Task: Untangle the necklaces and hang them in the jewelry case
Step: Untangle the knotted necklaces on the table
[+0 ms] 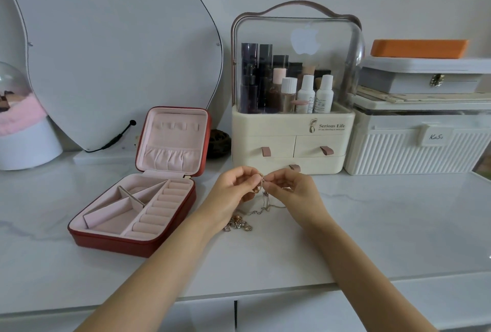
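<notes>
A knot of thin gold and silver necklaces (pixel 259 185) is lifted a little above the white marble tabletop, its chains trailing down to the surface. My left hand (pixel 233 189) and my right hand (pixel 292 188) both pinch the knot between their fingertips. A small heap of rose-gold jewelry (pixel 237 225) lies on the table just below my left wrist. The red jewelry case (pixel 132 245) stands open to the left, with a pink lining, ring rolls and compartments that hold nothing. Its raised lid (pixel 174 140) shows a row of small hooks and a gathered pocket.
A cream cosmetics organizer (pixel 289 143) with bottles under a clear dome stands right behind my hands. A white ribbed box (pixel 414 151) with stacked boxes is at the right. A curvy mirror (pixel 111 52) leans at the back left, beside a glass dome (pixel 16 116).
</notes>
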